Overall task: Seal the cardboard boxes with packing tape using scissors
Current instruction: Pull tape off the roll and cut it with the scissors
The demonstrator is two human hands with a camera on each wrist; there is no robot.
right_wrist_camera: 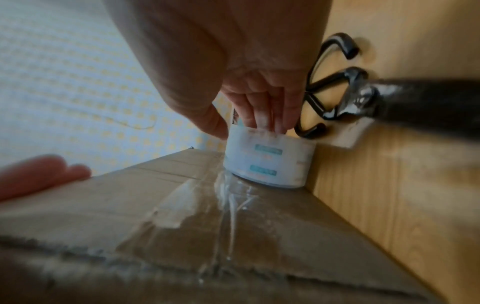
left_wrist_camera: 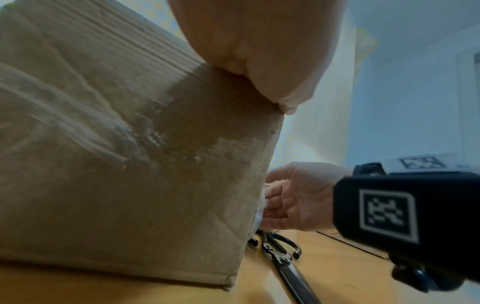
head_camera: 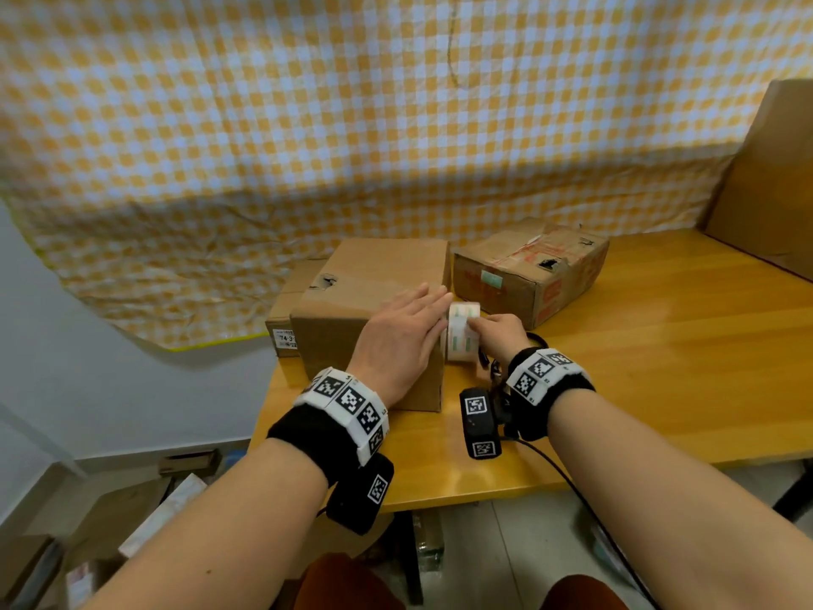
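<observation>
L hand (head_camera: 402, 341) flat on top of the near box (head_camera: 352, 301), fingers straight, pinning it. R hand (head_camera: 499, 334) grip is round the tape roll (head_camera: 459, 330), fingers in the core, roll at the box's right top edge w/ clear tape (right_wrist_camera: 228, 207) running off it down the side. Scissors (left_wrist_camera: 281, 255) on the desk (head_camera: 660, 345) just beside the box, under my R hand. Risks imo: tape's already wrinkled, could fold on itself if tension drops; box slides if L lets up. All boxes closed, contents not visible; worn box (head_camera: 530, 268) behind right
</observation>
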